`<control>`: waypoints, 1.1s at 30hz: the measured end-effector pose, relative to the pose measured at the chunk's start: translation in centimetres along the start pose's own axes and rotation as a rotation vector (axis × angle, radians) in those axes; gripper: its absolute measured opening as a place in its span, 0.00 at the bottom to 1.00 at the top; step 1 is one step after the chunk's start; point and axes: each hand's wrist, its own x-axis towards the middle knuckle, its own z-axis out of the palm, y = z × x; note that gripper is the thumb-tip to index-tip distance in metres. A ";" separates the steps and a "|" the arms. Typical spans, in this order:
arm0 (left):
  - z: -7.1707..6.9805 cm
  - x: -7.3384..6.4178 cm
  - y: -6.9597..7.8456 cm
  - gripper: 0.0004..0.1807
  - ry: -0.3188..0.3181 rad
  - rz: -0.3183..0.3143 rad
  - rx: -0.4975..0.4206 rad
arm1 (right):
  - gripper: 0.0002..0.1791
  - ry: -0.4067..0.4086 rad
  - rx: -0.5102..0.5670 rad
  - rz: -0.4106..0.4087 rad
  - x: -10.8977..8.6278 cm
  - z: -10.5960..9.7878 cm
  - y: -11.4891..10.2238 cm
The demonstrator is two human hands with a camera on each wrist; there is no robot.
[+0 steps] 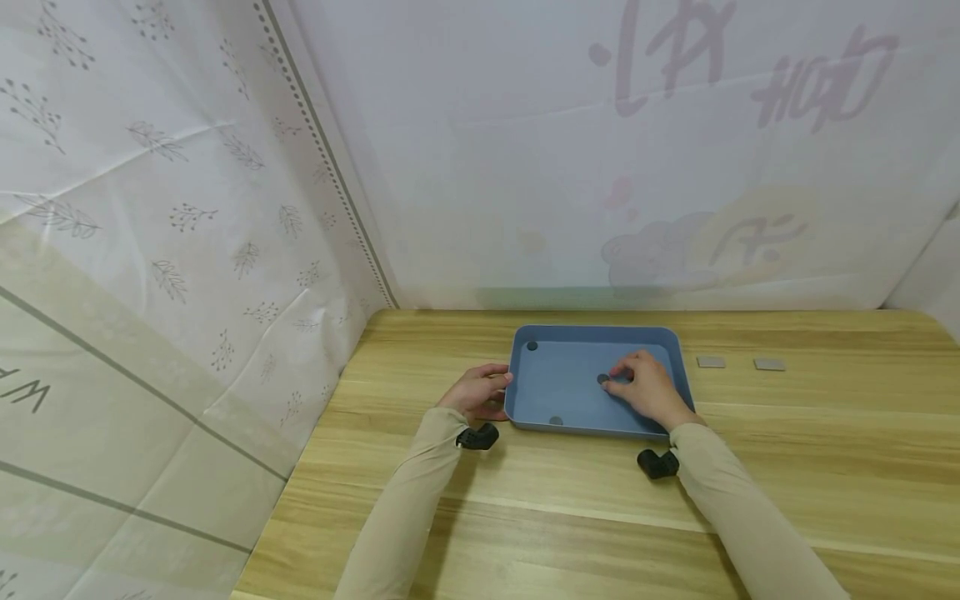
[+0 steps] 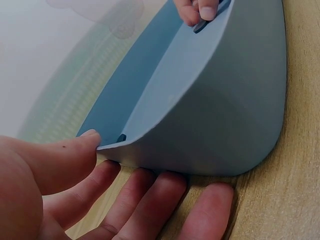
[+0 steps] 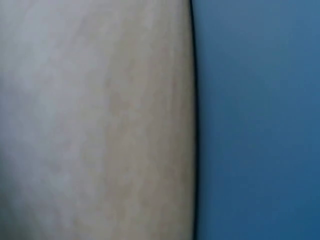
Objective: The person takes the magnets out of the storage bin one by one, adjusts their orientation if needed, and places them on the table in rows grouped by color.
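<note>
- Fingers (image 1: pixel 625 364) of the right hand (image 1: pixel 649 390) are nearly closed, tips and thumb pinching a small dark round disc (image 1: pixel 603 379) inside the shallow blue rectangular tray (image 1: pixel 558 387) (I cannot tell whether the disc touches its floor).
- Pale wood-grain table (image 1: pixel 585 517): the tray rests on it, near the back edge.
- Tray: it could shift or tip, I judge, if the right wrist, crossing the front right corner, leaned on the rim while the left hand (image 1: pixel 480 390) slackened.
- Left hand's pose: thumb on the rim, fingers spread below against the outer wall, holding that side.
- Right hand's pose: reaching in from the front right, fingertips toward the tray's middle.
- Two flat grey rectangular pieces (image 1: pixel 711 362): on the table, right of the tray, apart from each other.
- Discs: one dark disc (image 1: pixel 532 346) sits in the back left corner, one greyer disc (image 1: pixel 556 421) by the front wall; the pinched one might slip, since only fingertips hold it.
</note>
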 end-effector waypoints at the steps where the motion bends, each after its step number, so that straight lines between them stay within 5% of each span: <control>1: 0.0 0.0 0.0 0.24 -0.002 0.000 0.003 | 0.13 -0.004 0.000 -0.003 0.0 0.0 0.0; 6: -0.1 0.0 0.0 0.24 -0.005 0.002 0.019 | 0.19 -0.019 -0.010 -0.050 0.1 0.2 0.1; 33: 0.0 -0.2 0.1 0.24 -0.003 0.000 0.011 | 0.10 -0.023 -0.009 -0.046 0.1 0.0 -0.4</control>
